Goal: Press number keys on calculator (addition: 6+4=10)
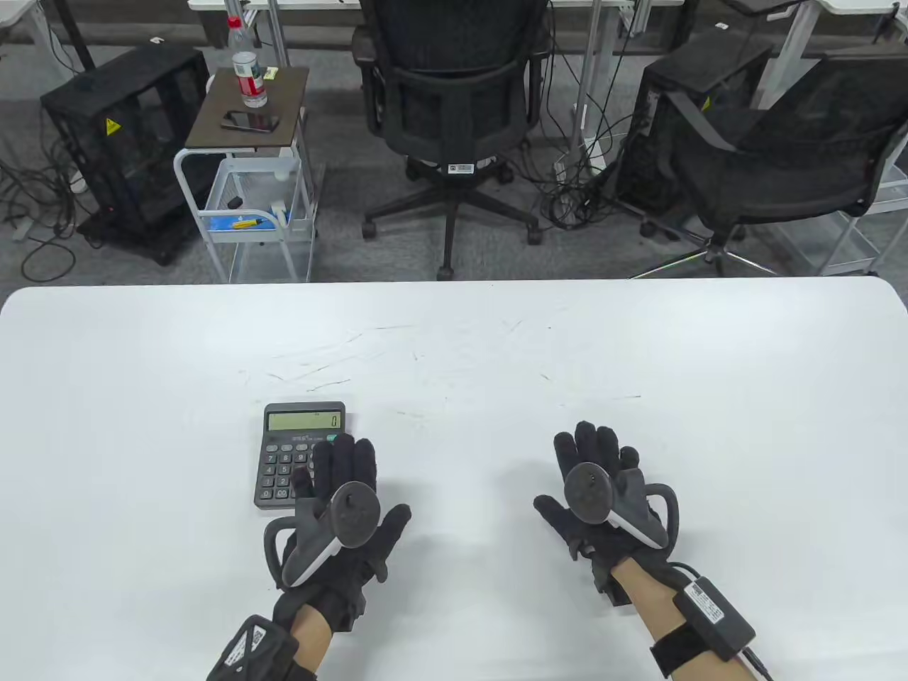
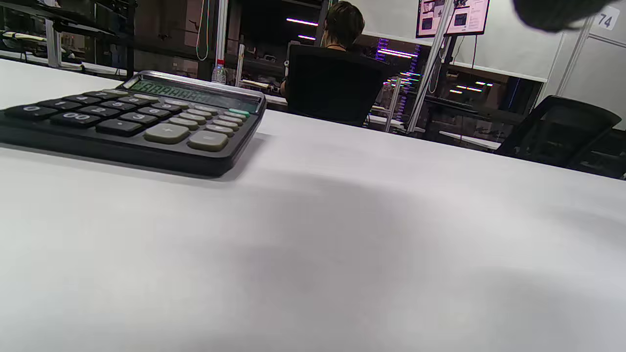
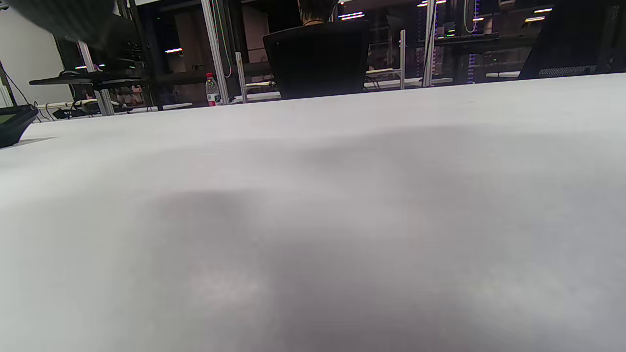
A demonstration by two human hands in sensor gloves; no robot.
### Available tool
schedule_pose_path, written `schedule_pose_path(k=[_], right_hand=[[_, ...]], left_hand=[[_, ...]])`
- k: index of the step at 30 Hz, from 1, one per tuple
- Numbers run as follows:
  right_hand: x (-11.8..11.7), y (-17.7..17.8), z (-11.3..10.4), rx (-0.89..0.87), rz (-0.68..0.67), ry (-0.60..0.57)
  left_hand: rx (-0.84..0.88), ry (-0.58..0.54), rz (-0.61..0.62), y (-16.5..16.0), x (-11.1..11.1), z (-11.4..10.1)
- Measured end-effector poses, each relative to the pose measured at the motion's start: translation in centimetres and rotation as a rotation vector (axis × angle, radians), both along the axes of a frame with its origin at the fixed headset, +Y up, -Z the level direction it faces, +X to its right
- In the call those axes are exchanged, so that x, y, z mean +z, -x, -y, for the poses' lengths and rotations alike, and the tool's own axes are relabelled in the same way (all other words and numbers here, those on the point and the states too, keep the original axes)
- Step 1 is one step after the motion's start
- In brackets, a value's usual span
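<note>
Left hand over the calculator, display at zero

Nearest the person, the left hand [image 1: 340,514] lies flat, fingers spread and holding nothing, its fingertips [image 1: 345,447] covering the right-hand keys of the calculator [image 1: 294,454]. The calculator's long axis runs away from the person, display at its far end reading 0. The right hand [image 1: 603,496], well right of the calculator, is likewise splayed and empty. Judged from this, the left hand is the nearer one for pressing 6

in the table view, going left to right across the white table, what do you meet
calculator → left hand, whose fingers overlap the calculator's right side → bare table → right hand
</note>
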State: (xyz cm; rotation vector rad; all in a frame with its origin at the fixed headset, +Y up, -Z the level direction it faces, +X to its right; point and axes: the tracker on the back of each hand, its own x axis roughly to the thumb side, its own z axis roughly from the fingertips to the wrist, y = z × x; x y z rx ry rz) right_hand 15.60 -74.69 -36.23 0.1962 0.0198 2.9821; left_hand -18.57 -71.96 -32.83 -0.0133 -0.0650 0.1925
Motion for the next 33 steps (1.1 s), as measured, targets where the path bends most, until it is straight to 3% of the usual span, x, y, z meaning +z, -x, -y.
schedule_pose_path(k=[13,19,25,28,33], right_hand=[[0.1,0.1,-0.1,-0.002,0.004,0.002],[0.0,-0.2,-0.2,-0.006,0.01,0.01],[0.2,-0.2,-0.2,-0.01,0.009,0.027],[0.2,-0.2,-0.2,-0.014,0.008,0.033],[0.2,-0.2,-0.1,-0.017,0.006,0.036]], left_hand=[[0.017,0.004,-0.051,0.4,-0.7,0.0],[0.046,0.063,-0.246,2.4,-3.7,0.3],[0.02,0.255,-0.473,6.0,-6.8,2.8],[0.05,0.326,-0.505,7.1,-7.8,3.9],[0.098,0.337,-0.534,7.4,-8.7,4.6]])
